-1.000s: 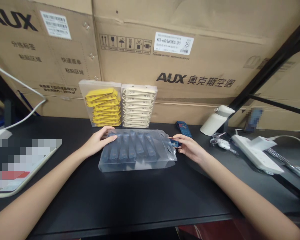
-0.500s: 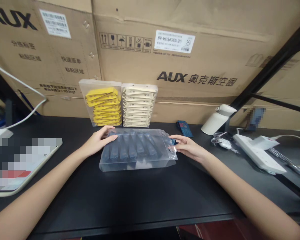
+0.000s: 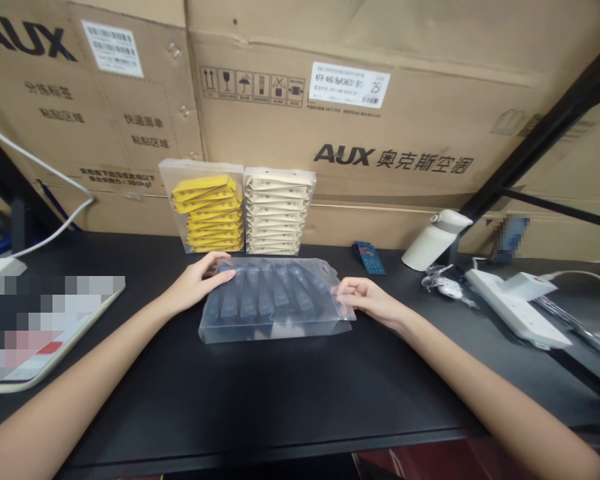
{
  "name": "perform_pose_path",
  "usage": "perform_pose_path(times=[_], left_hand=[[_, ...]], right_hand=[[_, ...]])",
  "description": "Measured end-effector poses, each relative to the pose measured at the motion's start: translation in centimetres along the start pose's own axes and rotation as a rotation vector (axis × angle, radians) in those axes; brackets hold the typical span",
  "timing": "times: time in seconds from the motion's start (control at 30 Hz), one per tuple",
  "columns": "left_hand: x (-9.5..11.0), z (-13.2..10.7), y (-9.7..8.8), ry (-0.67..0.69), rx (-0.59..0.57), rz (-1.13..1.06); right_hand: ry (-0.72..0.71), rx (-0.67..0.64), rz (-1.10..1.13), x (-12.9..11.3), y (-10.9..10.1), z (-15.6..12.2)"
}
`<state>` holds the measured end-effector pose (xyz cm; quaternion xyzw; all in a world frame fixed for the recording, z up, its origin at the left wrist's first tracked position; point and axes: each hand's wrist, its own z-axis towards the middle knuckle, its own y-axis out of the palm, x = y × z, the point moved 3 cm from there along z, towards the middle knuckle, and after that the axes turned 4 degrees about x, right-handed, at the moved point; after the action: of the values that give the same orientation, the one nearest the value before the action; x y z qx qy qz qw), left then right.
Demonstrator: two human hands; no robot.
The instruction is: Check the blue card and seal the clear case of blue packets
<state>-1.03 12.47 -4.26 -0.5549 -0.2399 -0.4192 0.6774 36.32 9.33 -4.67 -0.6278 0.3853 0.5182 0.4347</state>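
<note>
A clear plastic box [image 3: 275,330] lies on its side on the black table, with several dark blue packets [image 3: 265,293] in a slanted row inside it. My left hand [image 3: 205,277] grips the box's left end, thumb on top and fingers round the far side. At the right end, beside the flap, is my right hand [image 3: 363,297]. Its fingers are bent together at the opening, and whatever their tips hold is hidden by the cloudy plastic. Another couple of blue packets [image 3: 370,258] lie on the table behind it.
Against the large cardboard boxes [image 3: 405,127] stand one clear box of yellow packets [image 3: 213,213] and one of cream packets [image 3: 279,210]. A white bottle [image 3: 435,240], a power strip [image 3: 520,307] and earphones [image 3: 450,288] are at right. A pale-edged tablet-like device [image 3: 115,297] lies left.
The blue packet in my right hand has gone into the box's right end and no longer shows at the opening. My left hand and the box stay in place.
</note>
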Motion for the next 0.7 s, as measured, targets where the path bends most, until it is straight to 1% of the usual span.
perform_pose_path(times=[0.13,0.27,0.4,0.47,0.57,0.7], left_hand=[[0.1,0.0,0.0,-0.012,-0.01,-0.019],[0.0,0.0,0.1,-0.011,-0.033,-0.034],[0.1,-0.1,0.4,-0.01,-0.084,-0.028],[0.4,-0.1,0.6,-0.007,-0.114,-0.029],[1.0,-0.3,0.9,0.012,-0.152,-0.018],[1.2,-0.5,0.9,0.03,-0.155,0.005]], right_hand=[[-0.027,-0.03,0.0,-0.3,0.4,-0.2],[-0.034,-0.053,-0.076,-0.5,1.2,-0.3],[-0.042,-0.013,-0.168,-0.5,1.9,0.0],[-0.031,-0.004,-0.182,-0.5,1.9,0.1],[0.013,-0.025,-0.169,-0.4,1.7,0.2],[0.001,-0.015,-0.128,-0.8,1.2,-0.1]])
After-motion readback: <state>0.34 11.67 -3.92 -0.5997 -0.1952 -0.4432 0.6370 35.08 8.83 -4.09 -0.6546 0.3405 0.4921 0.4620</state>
